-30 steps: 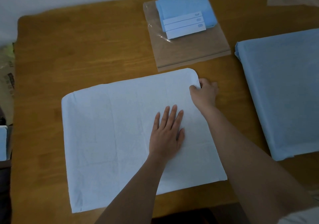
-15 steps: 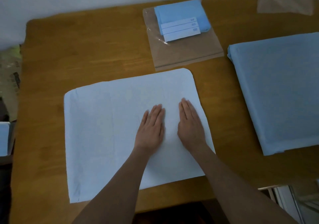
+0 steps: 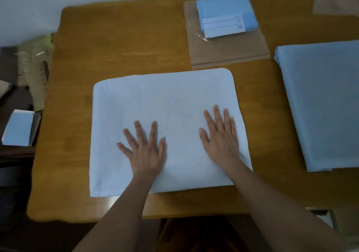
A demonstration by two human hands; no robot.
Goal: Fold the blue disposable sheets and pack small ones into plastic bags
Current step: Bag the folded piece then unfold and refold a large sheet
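Wooden table (image 3: 120, 44): two hands flat on one sheet (image 3: 165, 96)

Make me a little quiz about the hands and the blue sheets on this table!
1. True or false: both hands lie flat, fingers spread, on the pale sheet.
2. Which hand is nearer the big blue stack? A) left hand B) right hand
3. Fill in: the small packed sheets lie at the table's ___ edge.

Key: 1 true; 2 B; 3 far.
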